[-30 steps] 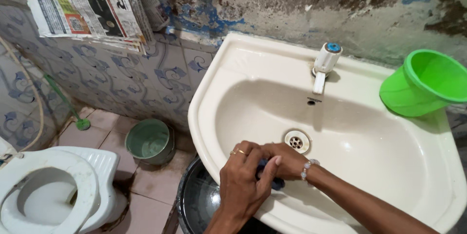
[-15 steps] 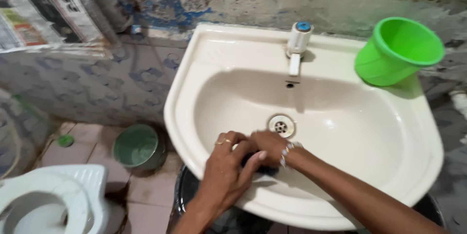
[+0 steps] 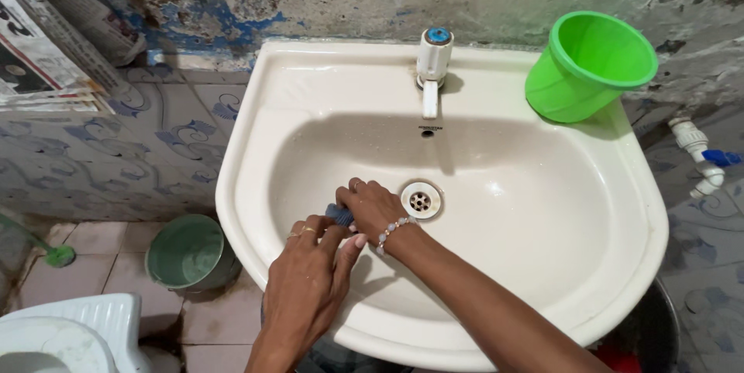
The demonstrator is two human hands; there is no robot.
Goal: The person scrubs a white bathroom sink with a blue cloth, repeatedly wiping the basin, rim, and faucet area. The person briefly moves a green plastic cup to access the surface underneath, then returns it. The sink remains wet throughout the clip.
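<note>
My right hand (image 3: pixel 372 206), with a bead bracelet on the wrist, presses a dark blue scrubber (image 3: pixel 338 214) against the inner left wall of the cream wash basin (image 3: pixel 256 132). My left hand (image 3: pixel 314 264), wearing a ring, lies over the basin's front left rim with its fingers touching the right hand and the scrubber. Most of the scrubber is hidden under the fingers. The drain (image 3: pixel 419 201) sits just right of my right hand. A white tap with a blue cap (image 3: pixel 432 59) stands at the back of the basin.
A green plastic bucket (image 3: pixel 589 67) leans on the basin's back right corner. A pale green bucket (image 3: pixel 188 253) stands on the tiled floor at the left, a white toilet (image 3: pixel 70 334) at the bottom left. A wall tap (image 3: pixel 701 160) sticks out at right. Newspaper (image 3: pixel 39 47) hangs on the left wall.
Both hands with the scrubber have moved from the basin's front rim up along the inner left wall towards the drain. The view has swung to the right.
</note>
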